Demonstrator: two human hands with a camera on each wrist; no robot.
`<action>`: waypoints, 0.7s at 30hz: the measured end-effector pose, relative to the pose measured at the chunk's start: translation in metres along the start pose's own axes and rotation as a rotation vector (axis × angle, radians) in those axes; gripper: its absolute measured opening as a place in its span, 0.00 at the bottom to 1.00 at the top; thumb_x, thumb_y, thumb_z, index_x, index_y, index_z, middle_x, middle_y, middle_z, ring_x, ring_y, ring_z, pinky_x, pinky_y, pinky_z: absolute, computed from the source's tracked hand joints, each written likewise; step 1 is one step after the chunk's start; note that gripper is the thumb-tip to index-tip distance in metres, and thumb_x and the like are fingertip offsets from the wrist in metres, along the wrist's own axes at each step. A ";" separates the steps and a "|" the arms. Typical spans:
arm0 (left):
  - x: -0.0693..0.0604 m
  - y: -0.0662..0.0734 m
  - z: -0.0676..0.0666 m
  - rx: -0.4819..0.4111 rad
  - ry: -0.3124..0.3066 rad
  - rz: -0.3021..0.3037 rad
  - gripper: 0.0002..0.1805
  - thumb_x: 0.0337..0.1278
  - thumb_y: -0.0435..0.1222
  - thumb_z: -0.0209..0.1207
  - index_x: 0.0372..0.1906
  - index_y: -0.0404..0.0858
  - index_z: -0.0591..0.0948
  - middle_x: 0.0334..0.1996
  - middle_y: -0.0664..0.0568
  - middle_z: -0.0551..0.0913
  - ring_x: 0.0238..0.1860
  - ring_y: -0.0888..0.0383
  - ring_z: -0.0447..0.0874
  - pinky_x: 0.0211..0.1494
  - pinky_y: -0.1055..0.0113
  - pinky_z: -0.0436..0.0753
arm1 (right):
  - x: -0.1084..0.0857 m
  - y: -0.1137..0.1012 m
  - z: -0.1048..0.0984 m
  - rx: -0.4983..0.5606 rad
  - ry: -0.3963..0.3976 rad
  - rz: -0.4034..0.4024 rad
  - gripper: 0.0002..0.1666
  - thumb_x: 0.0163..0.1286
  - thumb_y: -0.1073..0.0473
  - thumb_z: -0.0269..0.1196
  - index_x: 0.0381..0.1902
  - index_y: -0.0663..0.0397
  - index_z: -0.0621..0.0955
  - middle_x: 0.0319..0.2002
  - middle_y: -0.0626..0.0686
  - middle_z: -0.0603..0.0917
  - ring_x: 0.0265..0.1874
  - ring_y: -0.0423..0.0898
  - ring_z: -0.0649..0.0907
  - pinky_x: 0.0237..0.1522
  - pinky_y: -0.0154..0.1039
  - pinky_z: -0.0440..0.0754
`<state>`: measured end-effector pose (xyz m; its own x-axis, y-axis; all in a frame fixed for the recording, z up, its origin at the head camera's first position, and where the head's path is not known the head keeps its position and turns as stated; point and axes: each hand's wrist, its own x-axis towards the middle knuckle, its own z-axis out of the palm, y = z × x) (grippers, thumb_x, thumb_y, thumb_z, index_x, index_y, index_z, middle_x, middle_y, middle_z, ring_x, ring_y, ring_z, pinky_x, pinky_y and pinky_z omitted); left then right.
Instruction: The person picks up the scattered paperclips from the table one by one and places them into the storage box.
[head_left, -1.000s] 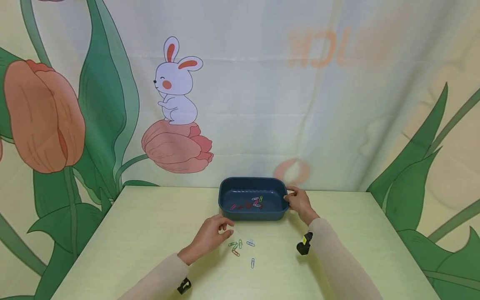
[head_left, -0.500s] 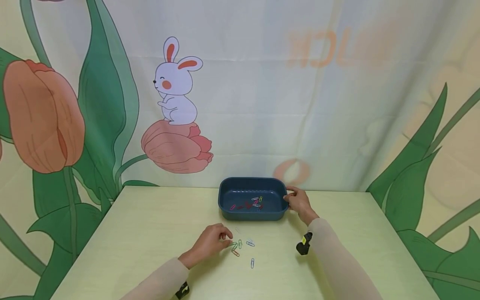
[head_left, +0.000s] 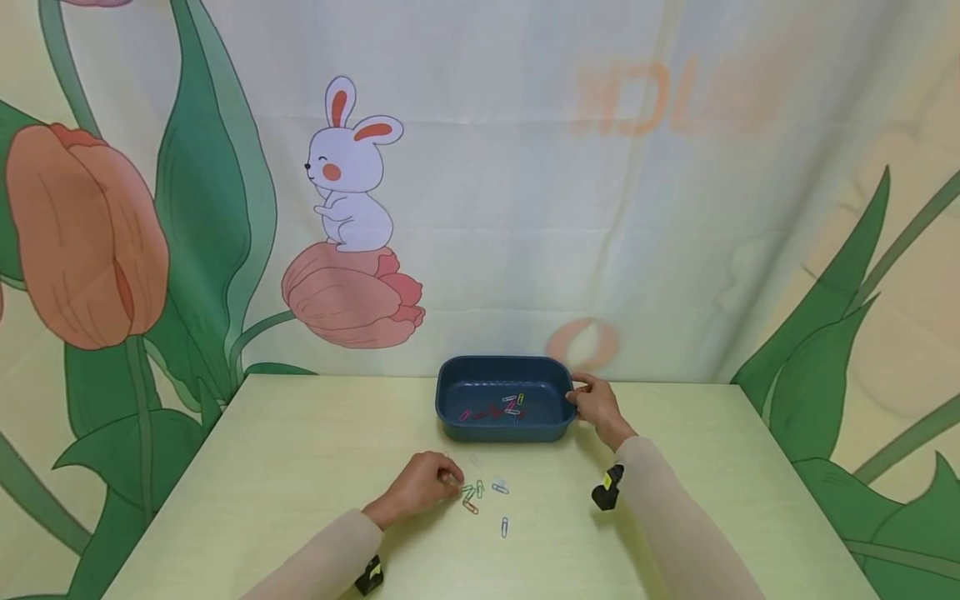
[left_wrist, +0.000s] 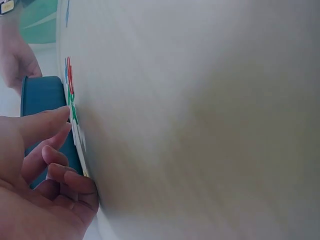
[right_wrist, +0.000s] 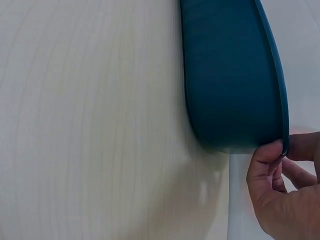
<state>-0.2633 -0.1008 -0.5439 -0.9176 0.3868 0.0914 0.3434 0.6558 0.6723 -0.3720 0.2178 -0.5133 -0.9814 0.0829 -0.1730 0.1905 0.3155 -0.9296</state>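
Note:
A dark blue rectangular bin (head_left: 506, 432) stands near the table's back edge, several coloured paper clips (head_left: 512, 405) scattered on its floor. My right hand (head_left: 597, 406) grips the bin's right end; in the right wrist view its thumb and fingers pinch the bin's rim (right_wrist: 280, 75). Left of a small group of clips on the table, my left hand (head_left: 425, 486) is low with bent fingers. Its thumb tip is at a green paper clip (left_wrist: 74, 107), a narrow gap showing to the index fingertip. Whether the clip is held cannot be made out.
Around the left fingertips lie another green clip (head_left: 480, 489), a red clip (head_left: 470, 507) and a blue clip (head_left: 500, 488). A second blue clip (head_left: 505, 527) lies nearer the front. Behind the table (head_left: 315, 450) hangs a printed curtain (head_left: 487, 208).
My left hand has come down and toward the front from beside the bin to the green clips, its thumb and fingers drawing closer together. The right hand and bin stay put.

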 end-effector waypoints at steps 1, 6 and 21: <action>0.000 0.000 0.001 0.004 -0.002 -0.001 0.04 0.47 0.28 0.69 0.30 0.38 0.87 0.20 0.57 0.72 0.29 0.62 0.68 0.48 0.65 0.74 | 0.000 0.000 0.000 0.002 -0.002 0.000 0.29 0.72 0.65 0.56 0.70 0.52 0.69 0.45 0.56 0.77 0.45 0.57 0.81 0.47 0.51 0.83; 0.001 -0.002 0.003 0.021 -0.006 0.000 0.03 0.47 0.28 0.69 0.28 0.38 0.87 0.19 0.59 0.72 0.29 0.63 0.67 0.43 0.67 0.73 | 0.000 0.001 0.000 -0.001 -0.005 -0.002 0.29 0.72 0.65 0.56 0.70 0.52 0.70 0.45 0.56 0.77 0.43 0.56 0.81 0.44 0.49 0.83; 0.002 -0.005 -0.001 -0.031 -0.027 0.003 0.06 0.50 0.26 0.63 0.26 0.40 0.85 0.20 0.57 0.76 0.24 0.65 0.69 0.33 0.74 0.69 | -0.001 0.000 -0.001 -0.019 -0.003 -0.008 0.30 0.72 0.64 0.56 0.71 0.52 0.69 0.46 0.57 0.77 0.43 0.57 0.82 0.44 0.49 0.83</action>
<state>-0.2675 -0.1039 -0.5468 -0.9106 0.4067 0.0737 0.3396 0.6343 0.6945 -0.3710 0.2188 -0.5129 -0.9830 0.0773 -0.1664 0.1828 0.3344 -0.9245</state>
